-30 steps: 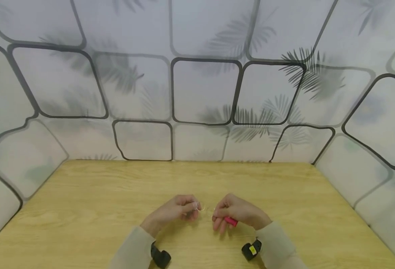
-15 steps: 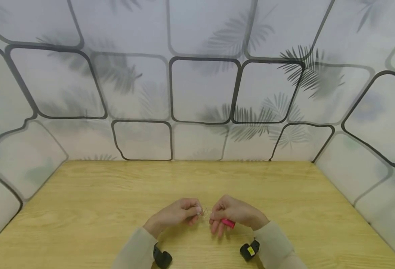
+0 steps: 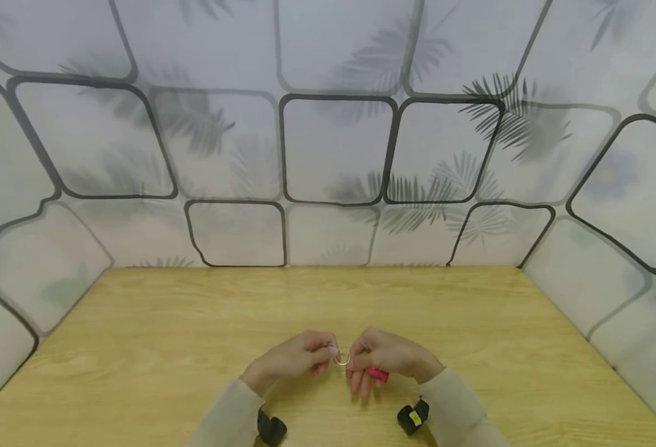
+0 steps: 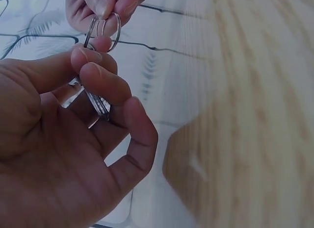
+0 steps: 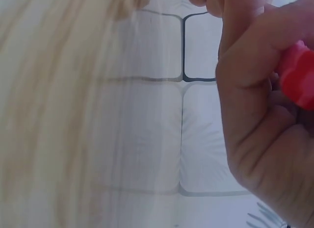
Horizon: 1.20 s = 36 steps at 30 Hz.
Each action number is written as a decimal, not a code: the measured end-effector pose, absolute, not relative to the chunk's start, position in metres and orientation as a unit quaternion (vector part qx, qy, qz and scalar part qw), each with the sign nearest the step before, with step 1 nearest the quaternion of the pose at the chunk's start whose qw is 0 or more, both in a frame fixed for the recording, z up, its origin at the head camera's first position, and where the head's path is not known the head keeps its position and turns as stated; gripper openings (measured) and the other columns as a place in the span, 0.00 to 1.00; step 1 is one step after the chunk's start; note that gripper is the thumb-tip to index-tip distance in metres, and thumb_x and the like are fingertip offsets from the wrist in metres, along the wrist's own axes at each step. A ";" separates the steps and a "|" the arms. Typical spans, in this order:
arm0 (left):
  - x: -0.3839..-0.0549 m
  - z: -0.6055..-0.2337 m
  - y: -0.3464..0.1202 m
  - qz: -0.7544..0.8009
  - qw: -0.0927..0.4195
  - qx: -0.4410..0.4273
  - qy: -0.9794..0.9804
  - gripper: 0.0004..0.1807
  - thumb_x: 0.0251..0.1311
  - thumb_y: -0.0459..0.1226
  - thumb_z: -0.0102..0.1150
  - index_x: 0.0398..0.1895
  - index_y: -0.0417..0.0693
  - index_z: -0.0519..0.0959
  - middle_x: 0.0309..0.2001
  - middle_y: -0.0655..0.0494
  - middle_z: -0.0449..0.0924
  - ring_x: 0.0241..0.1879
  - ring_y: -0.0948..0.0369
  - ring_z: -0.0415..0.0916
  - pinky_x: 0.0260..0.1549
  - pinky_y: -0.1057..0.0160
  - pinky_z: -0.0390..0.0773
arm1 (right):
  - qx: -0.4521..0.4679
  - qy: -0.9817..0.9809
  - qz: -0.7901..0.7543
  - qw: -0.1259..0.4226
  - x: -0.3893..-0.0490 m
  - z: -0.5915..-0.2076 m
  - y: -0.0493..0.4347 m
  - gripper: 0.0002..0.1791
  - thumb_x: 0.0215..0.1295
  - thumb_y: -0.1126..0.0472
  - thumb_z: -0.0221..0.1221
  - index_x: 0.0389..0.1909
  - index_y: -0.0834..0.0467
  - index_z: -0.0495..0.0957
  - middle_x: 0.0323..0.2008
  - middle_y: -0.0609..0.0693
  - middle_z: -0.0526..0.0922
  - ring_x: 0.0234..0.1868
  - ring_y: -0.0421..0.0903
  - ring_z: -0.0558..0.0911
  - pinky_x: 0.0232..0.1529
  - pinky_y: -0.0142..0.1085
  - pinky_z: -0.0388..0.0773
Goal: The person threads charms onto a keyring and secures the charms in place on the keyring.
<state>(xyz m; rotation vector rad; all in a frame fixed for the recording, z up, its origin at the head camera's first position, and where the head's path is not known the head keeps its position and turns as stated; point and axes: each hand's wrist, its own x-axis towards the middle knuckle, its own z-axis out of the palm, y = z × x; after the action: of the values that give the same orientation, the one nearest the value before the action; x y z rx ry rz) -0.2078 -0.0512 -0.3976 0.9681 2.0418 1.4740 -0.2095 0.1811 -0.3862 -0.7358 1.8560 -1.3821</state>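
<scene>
My left hand (image 3: 291,356) and right hand (image 3: 395,356) are close together above the table. A thin metal split ring (image 3: 342,364) bridges their fingertips. In the left wrist view, the left thumb and fingers pinch a ring, and flat silver metal pieces (image 4: 99,106) hang among those fingers, partly covered. Looped wire of the ring (image 4: 117,34) reaches up to the right fingertips (image 4: 104,7), which pinch it from the far side. A red-pink cylinder (image 3: 377,374) with a lobed end lies in the right hand; that end (image 5: 298,78) fills the edge of the right wrist view.
Light wood table (image 3: 193,310) stretches around both hands. Pale patterned walls (image 3: 339,149) enclose its back and sides. A black wrist camera (image 3: 272,429) sits under the left sleeve, and another (image 3: 413,417) under the right.
The left hand has moved slightly right and the right hand slightly left, narrowing the gap. The ring now shows between both sets of fingertips. The pink cylinder shifted left with the right hand.
</scene>
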 end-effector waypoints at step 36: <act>-0.217 -0.407 -0.063 0.619 0.258 0.248 0.699 0.18 0.76 0.36 0.49 0.44 0.23 0.78 0.22 0.60 0.74 0.25 0.66 0.70 0.34 0.68 0.72 | -0.222 0.649 -0.653 0.322 -0.221 -0.392 0.191 0.13 0.76 0.69 0.49 0.35 0.71 0.79 0.26 0.50 0.87 0.23 0.36 0.84 0.21 0.24 0.77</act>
<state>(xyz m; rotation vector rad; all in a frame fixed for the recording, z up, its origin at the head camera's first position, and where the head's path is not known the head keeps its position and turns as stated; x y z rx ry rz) -0.2174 -0.0631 -0.4069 0.6737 1.8953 1.6797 -0.2214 0.1911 -0.3917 -0.5827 1.7043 -1.7143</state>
